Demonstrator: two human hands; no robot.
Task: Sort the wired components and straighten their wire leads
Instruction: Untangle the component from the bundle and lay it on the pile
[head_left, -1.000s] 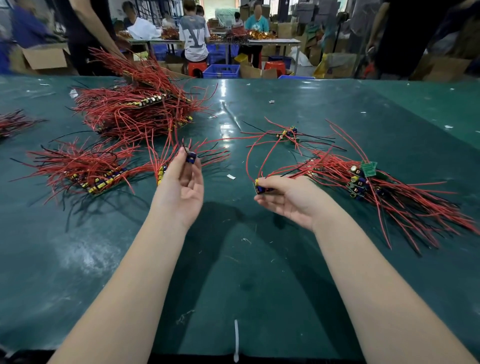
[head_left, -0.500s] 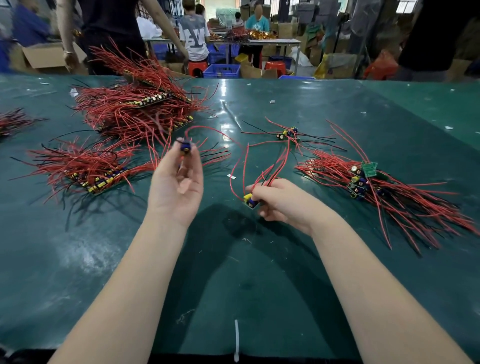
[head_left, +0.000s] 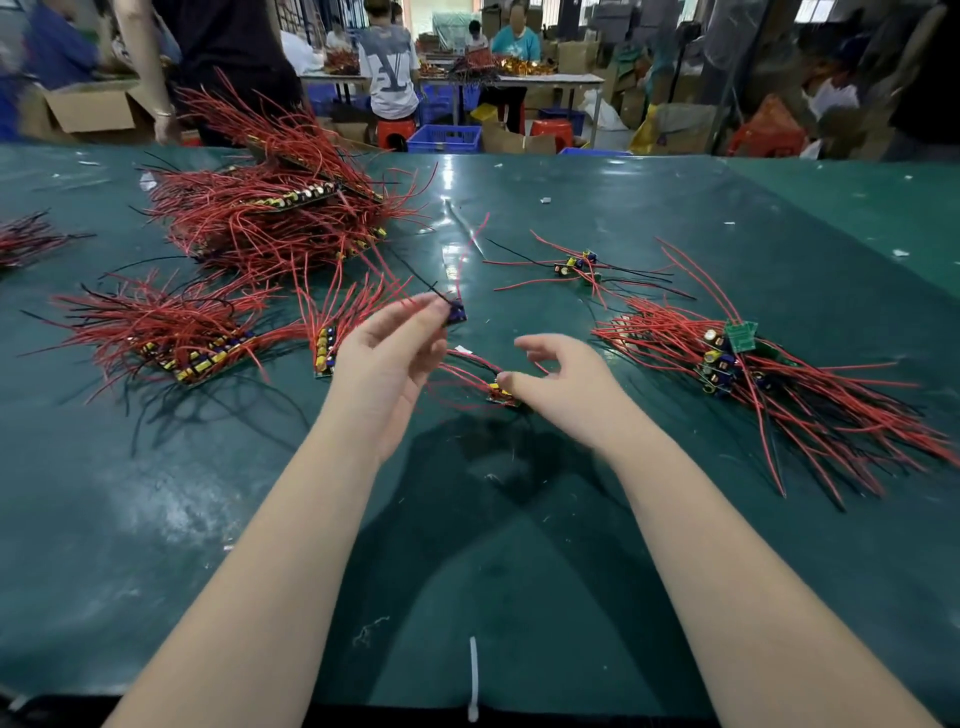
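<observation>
Wired components lie in several groups on the green worktop (head_left: 519, 545). One small blue component (head_left: 457, 313) is pinched at the fingertips of the left hand (head_left: 384, 358), raised above the surface, its red lead (head_left: 470, 254) and a black lead rising away from it toward the far side. A second component (head_left: 501, 392), with yellow parts on a small board, lies on the worktop with curved red leads; the right hand (head_left: 561, 384) rests just beside it, thumb end touching or nearly touching it, fingers loosely curled; whether it grips the part cannot be told. Just left of the left hand a short row of components (head_left: 323, 345) sits with leads fanned away. Further left lies a flat bundle (head_left: 171, 332), and behind it a large heaped pile (head_left: 270, 208). To the right lies a loose pile (head_left: 769, 384) topped by a green circuit board (head_left: 742, 335). A small cluster (head_left: 576, 265) lies apart at centre. A white cable tie (head_left: 472, 675) lies at the near edge.
</observation>
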